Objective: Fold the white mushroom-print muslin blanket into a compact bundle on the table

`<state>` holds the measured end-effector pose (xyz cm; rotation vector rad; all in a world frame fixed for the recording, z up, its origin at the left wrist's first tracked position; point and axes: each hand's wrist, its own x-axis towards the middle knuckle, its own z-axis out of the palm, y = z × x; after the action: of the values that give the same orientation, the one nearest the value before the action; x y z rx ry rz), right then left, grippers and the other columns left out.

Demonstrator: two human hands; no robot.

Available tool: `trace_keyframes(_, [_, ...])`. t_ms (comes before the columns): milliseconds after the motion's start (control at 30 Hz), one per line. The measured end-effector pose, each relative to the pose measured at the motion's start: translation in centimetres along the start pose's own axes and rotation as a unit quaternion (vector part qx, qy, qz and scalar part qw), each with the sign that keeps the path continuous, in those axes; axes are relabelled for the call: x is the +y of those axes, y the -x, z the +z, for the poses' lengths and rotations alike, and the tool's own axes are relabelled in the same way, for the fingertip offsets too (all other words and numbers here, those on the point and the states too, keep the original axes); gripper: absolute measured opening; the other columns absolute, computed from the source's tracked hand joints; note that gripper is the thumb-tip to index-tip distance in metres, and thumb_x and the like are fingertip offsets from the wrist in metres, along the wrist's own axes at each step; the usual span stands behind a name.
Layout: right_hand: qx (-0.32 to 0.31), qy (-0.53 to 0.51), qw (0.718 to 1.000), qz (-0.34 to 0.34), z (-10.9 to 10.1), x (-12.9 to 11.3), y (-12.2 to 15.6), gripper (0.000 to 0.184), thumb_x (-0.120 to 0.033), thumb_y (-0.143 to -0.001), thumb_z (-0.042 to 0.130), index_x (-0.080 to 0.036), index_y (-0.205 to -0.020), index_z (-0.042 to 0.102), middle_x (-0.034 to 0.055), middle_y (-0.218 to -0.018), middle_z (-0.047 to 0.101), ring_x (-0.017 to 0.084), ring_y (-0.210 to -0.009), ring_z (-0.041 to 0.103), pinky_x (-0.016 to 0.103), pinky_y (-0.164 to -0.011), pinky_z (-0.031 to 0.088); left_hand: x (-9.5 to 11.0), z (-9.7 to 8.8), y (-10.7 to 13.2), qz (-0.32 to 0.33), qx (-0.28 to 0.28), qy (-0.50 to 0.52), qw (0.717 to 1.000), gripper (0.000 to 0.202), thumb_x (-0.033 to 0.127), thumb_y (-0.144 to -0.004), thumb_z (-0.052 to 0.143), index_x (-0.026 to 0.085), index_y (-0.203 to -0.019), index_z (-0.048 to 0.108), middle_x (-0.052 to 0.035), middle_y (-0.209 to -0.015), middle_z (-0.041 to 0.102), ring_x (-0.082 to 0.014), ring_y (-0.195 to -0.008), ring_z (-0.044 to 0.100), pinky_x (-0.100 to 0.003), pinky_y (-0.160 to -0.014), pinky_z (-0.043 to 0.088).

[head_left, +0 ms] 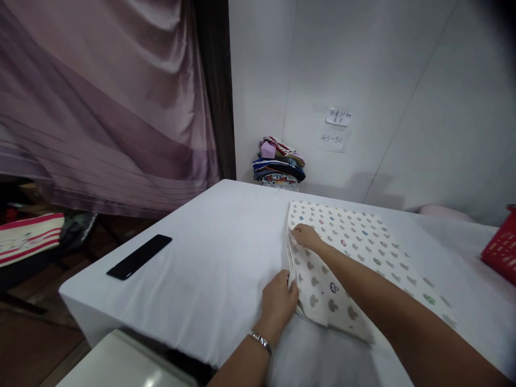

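A cream cloth point(350, 231) printed with small grey and coloured mouse-head shapes lies folded in layers on the white-covered table point(209, 247). My left hand point(280, 295), with a silver bracelet at the wrist, pinches the layered left edge of this cloth near its front corner. Farther back along the same edge, my right hand point(305, 236) grips the cloth with its fingers closed. Between the hands the edge stands slightly raised, and several layers show there. My right forearm hides part of the printed surface.
On the table's left lies a flat black phone-like object point(140, 257). A stack of folded clothes point(279, 164) stands beyond the far edge, against the wall. At right is a red basket point(502, 244); a pink curtain point(121, 97) hangs left. A pale stool-like surface point(124, 363) is nearest me.
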<state>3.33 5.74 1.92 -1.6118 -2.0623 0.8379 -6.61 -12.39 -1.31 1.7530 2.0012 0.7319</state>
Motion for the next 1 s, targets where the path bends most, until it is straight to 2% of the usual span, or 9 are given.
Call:
trace_keyframes(67, [-0.006,0.008,1.0,0.025,0.6,-0.5,-1.9,0.02,-0.036,-0.078,0.056,-0.016,-0.075,0.058,-0.0004,-0.05,0.054,0.013,-0.045,0.05,0.023,-0.048,0.035,-0.2,0.2,-0.1,0.007,-0.002,0.016,1.0,0.014,0.025,-0.082,0.045,0.022,-0.09,0.055,-0.0026,-0.086,0.064,-0.0167,-0.079,0.057,-0.026,-0.067,0.033])
trace_keyframes(167, [-0.02,0.004,0.998,0.057,1.3,-0.6,-3.3,0.016,-0.026,-0.073,0.063,-0.016,-0.064,0.055,-0.0013,-0.042,0.049,0.013,-0.042,0.049,0.022,-0.046,0.034,-0.6,0.3,-0.2,0.002,0.001,0.046,0.999,0.013,0.025,-0.081,0.046,0.022,-0.088,0.056,-0.0025,-0.083,0.064,-0.0166,-0.076,0.057,-0.026,-0.065,0.032])
trace_keyframes(267, [-0.046,-0.03,0.995,0.083,1.6,-0.2,-3.3,0.016,-0.015,-0.069,0.061,-0.016,-0.057,0.052,-0.0013,-0.039,0.048,0.012,-0.039,0.049,0.021,-0.042,0.034,-1.0,0.1,-0.2,-0.017,-0.008,0.086,0.996,0.011,0.027,-0.081,0.047,0.022,-0.082,0.057,-0.001,-0.077,0.063,-0.0151,-0.07,0.055,-0.025,-0.06,0.031])
trace_keyframes(400, [-0.066,-0.108,0.987,0.097,1.6,0.7,-2.5,0.015,-0.012,-0.073,0.055,-0.016,-0.059,0.051,0.0,-0.048,0.056,0.01,-0.039,0.051,0.019,-0.038,0.036,-1.6,-0.5,-1.3,-0.044,-0.043,0.141,0.988,0.021,0.037,-0.083,0.046,0.021,-0.083,0.06,-0.0021,-0.074,0.064,-0.0157,-0.066,0.055,-0.025,-0.06,0.033])
trace_keyframes(500, [-0.069,-0.155,0.98,0.1,1.7,1.2,-2.1,0.017,-0.015,-0.078,0.052,-0.016,-0.062,0.049,-0.0001,-0.053,0.058,0.008,-0.04,0.052,0.017,-0.037,0.035,-1.7,-0.9,-3.9,-0.044,-0.058,0.153,0.986,0.029,0.037,-0.085,0.042,0.018,-0.093,0.063,-0.0079,-0.086,0.067,-0.0191,-0.078,0.059,-0.027,-0.069,0.038])
trace_keyframes(600, [-0.071,-0.181,0.976,0.099,2.0,1.3,-2.2,0.019,-0.022,-0.082,0.053,-0.016,-0.064,0.048,-0.0014,-0.054,0.058,0.006,-0.037,0.049,0.016,-0.034,0.031,-1.4,-1.0,-7.8,-0.043,-0.048,0.152,0.986,0.028,0.026,-0.084,0.042,0.015,-0.095,0.065,-0.0128,-0.098,0.068,-0.0212,-0.091,0.059,-0.028,-0.079,0.039])
trace_keyframes(767, [-0.074,-0.191,0.974,0.102,2.7,1.0,-2.5,0.023,-0.031,-0.083,0.054,-0.017,-0.066,0.048,-0.0019,-0.05,0.057,0.007,-0.033,0.047,0.016,-0.032,0.029,-0.5,-0.2,-13.8,-0.088,-0.033,0.166,0.982,0.028,0.02,-0.081,0.046,0.01,-0.098,0.065,-0.0177,-0.107,0.065,-0.0226,-0.102,0.058,-0.028,-0.085,0.038])
trace_keyframes(867, [-0.063,-0.182,0.975,0.106,2.7,1.0,-2.6,0.021,-0.028,-0.081,0.057,-0.016,-0.065,0.05,-0.0031,-0.041,0.051,0.008,-0.03,0.043,0.017,-0.031,0.028,-0.5,0.5,-15.9,-0.115,-0.023,0.181,0.977,0.033,0.022,-0.076,0.053,0.008,-0.105,0.062,-0.0201,-0.116,0.06,-0.0249,-0.111,0.054,-0.029,-0.089,0.037])
trace_keyframes(1000, [-0.033,-0.189,0.976,0.107,2.5,1.3,-2.6,0.017,-0.026,-0.08,0.056,-0.017,-0.067,0.05,-0.0068,-0.038,0.045,0.007,-0.029,0.039,0.018,-0.033,0.029,-0.8,1.0,-17.2,-0.136,-0.035,0.218,0.966,0.025,0.024,-0.073,0.057,0.009,-0.091,0.066,-0.0174,-0.101,0.067,-0.0248,-0.097,0.061,-0.029,-0.08,0.042])
